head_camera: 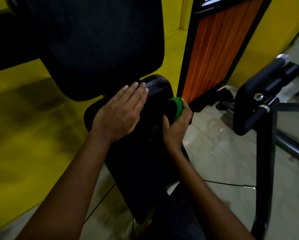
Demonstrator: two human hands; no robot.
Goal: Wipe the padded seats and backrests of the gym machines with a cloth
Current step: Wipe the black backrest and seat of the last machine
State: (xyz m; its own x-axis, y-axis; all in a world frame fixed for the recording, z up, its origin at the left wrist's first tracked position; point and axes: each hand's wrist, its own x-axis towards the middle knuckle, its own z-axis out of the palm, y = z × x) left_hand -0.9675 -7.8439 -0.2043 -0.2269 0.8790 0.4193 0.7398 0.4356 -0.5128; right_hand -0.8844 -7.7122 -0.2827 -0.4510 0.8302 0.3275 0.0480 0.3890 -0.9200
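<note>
A black padded seat (138, 167) runs from the bottom centre up to a rounded far end under the black padded backrest (100, 42). My left hand (119, 110) lies flat on the seat's upper left part, fingers straight and pointing at the far end. My right hand (177, 122) grips a bunched green cloth (177, 106) and holds it against the seat's right edge near the far end. Part of the cloth is hidden under that hand.
An orange panel in a black frame (214, 49) stands just right of the seat. A black machine frame with padded rollers (259, 94) stands at the right on the grey tiled floor (223, 153). A yellow wall (23, 127) fills the left side.
</note>
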